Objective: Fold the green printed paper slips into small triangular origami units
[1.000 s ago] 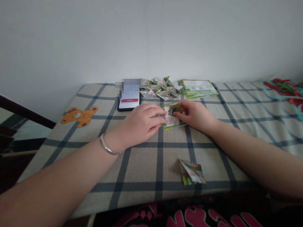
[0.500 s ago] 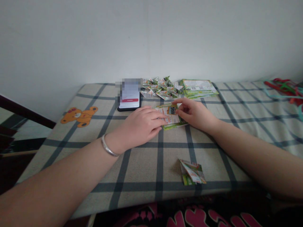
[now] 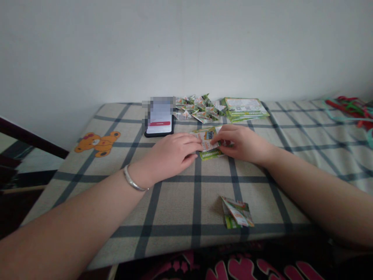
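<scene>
Head view: my left hand (image 3: 177, 153), fingers nearly together, rests on the left edge of the printed paper (image 3: 207, 140); my right hand (image 3: 243, 143), fingers bent, touches its right side, pinch unclear. Paper lies mid-counter (image 3: 171, 202), nearer me than the folded pieces (image 3: 201, 109). Phone (image 3: 159, 120) far left of it; paper stack (image 3: 244, 109) far right.

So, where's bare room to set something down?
Bare cloth lies between the left forearm and the lone folded paper, and, wrinkled, between the leaflet stack and the red tangle. Crowded: from phone through folded pile to stack, and the sheet between left hand and right hand.
</scene>
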